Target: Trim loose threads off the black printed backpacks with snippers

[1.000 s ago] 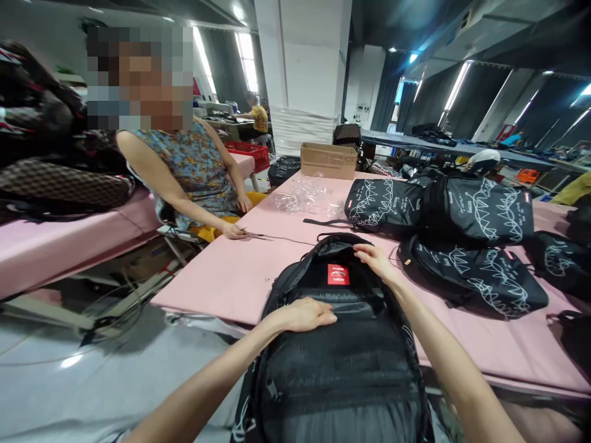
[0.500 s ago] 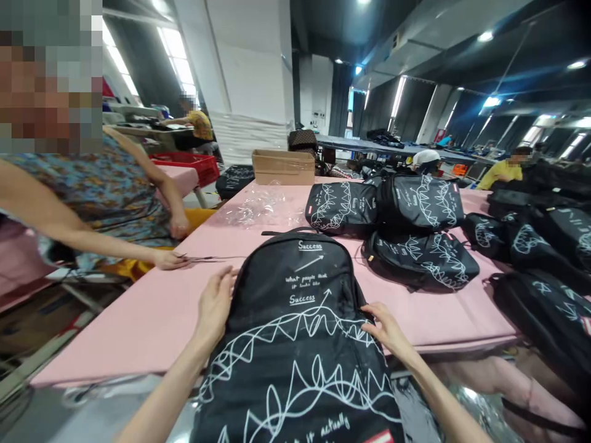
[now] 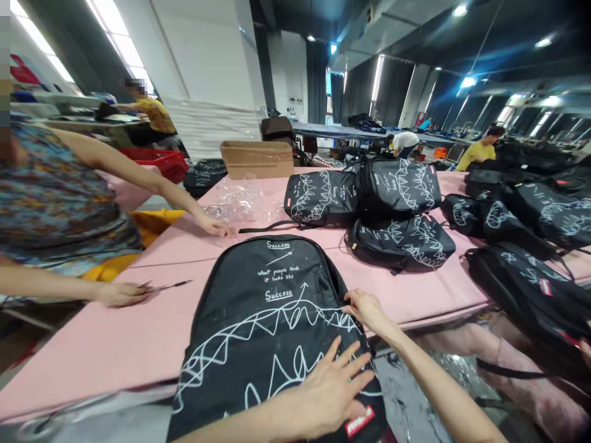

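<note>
A black backpack [image 3: 268, 307] with white scribble print and the word "Success" lies face up on the pink table [image 3: 92, 344] in front of me. My left hand [image 3: 335, 384] rests flat on its lower part, fingers spread, just above a small red label [image 3: 359, 421]. My right hand [image 3: 367, 307] pinches the backpack's right edge near the zip, fingers curled.
A person seated at the left holds scissors [image 3: 168, 286] on the table and reaches toward clear plastic bags [image 3: 240, 203]. Several more black backpacks [image 3: 397, 209] lie across the table's back and right. A cardboard box [image 3: 256, 159] stands at the far end.
My left hand moved from the backpack's left side to its lower front. The right hand slid up the right edge. The person at the left stretched an arm toward the plastic.
</note>
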A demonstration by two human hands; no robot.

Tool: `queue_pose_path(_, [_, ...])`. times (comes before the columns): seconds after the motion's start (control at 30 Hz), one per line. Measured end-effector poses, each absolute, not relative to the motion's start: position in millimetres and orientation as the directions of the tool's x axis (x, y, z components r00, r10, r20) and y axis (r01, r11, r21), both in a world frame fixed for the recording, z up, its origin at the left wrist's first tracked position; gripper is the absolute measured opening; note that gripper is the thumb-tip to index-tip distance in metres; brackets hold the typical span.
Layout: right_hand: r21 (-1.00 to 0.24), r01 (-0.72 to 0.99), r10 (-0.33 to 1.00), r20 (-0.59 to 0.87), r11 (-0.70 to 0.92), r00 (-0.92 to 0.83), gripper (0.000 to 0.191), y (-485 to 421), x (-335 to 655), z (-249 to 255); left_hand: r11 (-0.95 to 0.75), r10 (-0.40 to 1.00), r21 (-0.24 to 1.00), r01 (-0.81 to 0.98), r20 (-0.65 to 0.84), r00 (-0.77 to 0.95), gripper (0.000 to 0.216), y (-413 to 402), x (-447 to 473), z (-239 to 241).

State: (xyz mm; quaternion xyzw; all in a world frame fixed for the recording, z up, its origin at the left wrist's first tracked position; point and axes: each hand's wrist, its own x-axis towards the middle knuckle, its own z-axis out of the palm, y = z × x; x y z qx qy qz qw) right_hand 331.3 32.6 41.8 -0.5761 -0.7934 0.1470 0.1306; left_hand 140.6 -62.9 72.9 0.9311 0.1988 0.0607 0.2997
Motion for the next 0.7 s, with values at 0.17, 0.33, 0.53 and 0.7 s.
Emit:
queue_pose_path(0.17, [-0.448,0.834,0.935,0.013,0.323,-0.355,0.01,39,332,46,-0.741,0.411,0.551,0.384,-0.081,0.908,0.054,-71,137,68])
queue_pose_path(0.33, [-0.098,0.905,0.909,0.078,0.415,-0.409,0.015,33,331,51,-0.774,0.375,0.506,0.381,-0.118,0.919,0.053,-75,132,78])
queue_pose_path(0.53, [0.146,0.872,0.863,0.141,0.467,-0.486,0.025,89,312,106,-0.813,0.302,0.506,0.289,-0.058,0.951,0.053,-81,134,73])
queue_pose_path(0.7, [0.194,0.852,0.815,0.251,0.486,-0.522,0.027,163,262,153,-0.797,0.267,0.557,0.233,-0.022,0.963,0.045,-91,132,71])
